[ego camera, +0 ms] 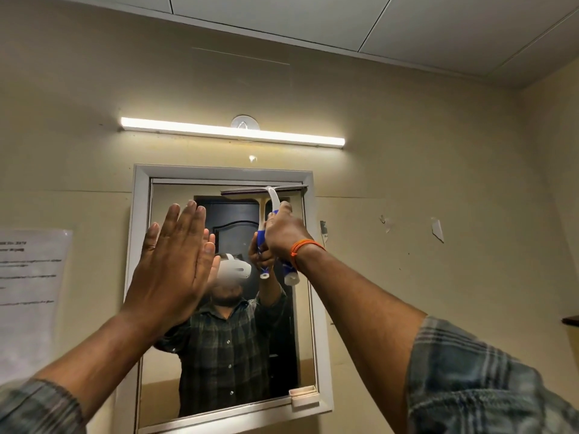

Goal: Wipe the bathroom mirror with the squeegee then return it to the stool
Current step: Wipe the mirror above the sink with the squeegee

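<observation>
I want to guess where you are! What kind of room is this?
Probably a bathroom. A framed mirror hangs on the wall under a long tube light, and the right hand holds a squeegee against the top of the glass. No sink or stool shows.

The mirror [225, 355] at centre was glossy glass in a smooth white frame. The squeegee [272, 202] looked like glossy blue-and-white plastic. At left hung a matt paper notice [29, 277].

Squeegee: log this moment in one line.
right hand grips squeegee | blade at mirror top edge | left hand open, flat on glass | stool unseen
</observation>
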